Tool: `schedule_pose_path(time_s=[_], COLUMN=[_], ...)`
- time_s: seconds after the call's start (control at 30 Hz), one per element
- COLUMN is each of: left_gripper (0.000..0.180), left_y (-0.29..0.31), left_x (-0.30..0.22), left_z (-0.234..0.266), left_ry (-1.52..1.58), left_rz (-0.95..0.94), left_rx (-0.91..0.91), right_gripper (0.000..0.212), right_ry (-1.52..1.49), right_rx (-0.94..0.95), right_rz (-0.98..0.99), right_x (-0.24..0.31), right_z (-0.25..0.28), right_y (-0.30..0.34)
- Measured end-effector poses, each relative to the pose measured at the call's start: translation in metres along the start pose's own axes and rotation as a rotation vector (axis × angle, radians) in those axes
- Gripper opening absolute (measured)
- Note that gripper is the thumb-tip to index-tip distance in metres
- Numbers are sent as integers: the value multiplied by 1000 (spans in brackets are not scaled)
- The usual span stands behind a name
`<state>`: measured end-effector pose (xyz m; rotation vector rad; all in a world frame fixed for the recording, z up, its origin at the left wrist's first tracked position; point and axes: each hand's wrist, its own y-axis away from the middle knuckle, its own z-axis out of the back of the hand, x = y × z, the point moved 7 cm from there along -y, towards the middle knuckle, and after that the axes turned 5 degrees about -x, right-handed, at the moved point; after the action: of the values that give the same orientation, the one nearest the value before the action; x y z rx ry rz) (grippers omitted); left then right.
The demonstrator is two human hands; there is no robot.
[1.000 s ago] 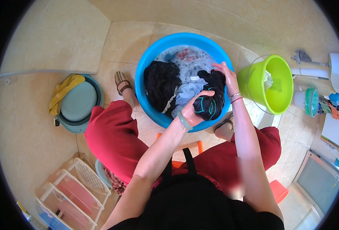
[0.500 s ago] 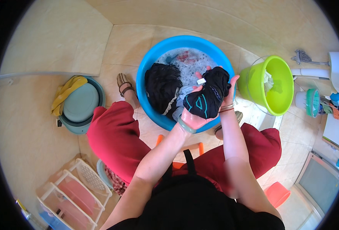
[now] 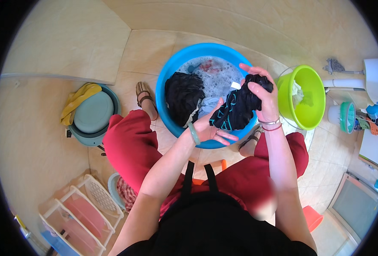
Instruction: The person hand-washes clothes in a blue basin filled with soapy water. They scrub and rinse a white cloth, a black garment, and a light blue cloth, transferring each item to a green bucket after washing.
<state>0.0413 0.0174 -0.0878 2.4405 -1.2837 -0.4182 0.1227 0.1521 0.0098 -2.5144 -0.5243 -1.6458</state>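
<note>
A bunched black garment (image 3: 236, 110) with teal line patterns and a small white tag hangs above the near right part of a blue tub (image 3: 163, 112). My right hand (image 3: 267, 99) is closed around its upper right end. Under the garment's lower left end is my left hand (image 3: 209, 130), its fingers spread and its palm partly hidden by the cloth. In the tub, sudsy water (image 3: 221, 76) surrounds a dark cloth heap (image 3: 183, 94) at the left. Light blue fabric (image 3: 207, 105) lies beside that heap, and a reddish cloth (image 3: 207, 65) shows through the foam.
A lime green bucket (image 3: 312, 111) with white cloth inside stands right of the tub. Stacked grey-green basins (image 3: 96, 112) with a yellow cloth (image 3: 78, 101) sit at the left. A white rack (image 3: 84, 217) is lower left, a coral container (image 3: 312, 218) lower right. My knees flank the tub.
My right hand has moved up and closed around the garment, which is now more bunched and slightly further right. My left hand has loosened, its fingers spreading under the lower end.
</note>
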Motion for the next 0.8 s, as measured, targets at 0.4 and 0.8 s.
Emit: schedule_pose_path(time_s=[0.4,0.8], left_gripper=[37,54], left_y=[-9,45], left_x=[-52,-96], left_z=[-7,-97], left_ry=[281,-926], left_rz=[-692,-1569], left_rx=[-409,-875], right_gripper=[21,20], right_ry=[-121,-584], right_rx=[-86,-309], right_rz=[141,-485], right_x=[2,-57], right_z=[-6,22], right_y=[36,23])
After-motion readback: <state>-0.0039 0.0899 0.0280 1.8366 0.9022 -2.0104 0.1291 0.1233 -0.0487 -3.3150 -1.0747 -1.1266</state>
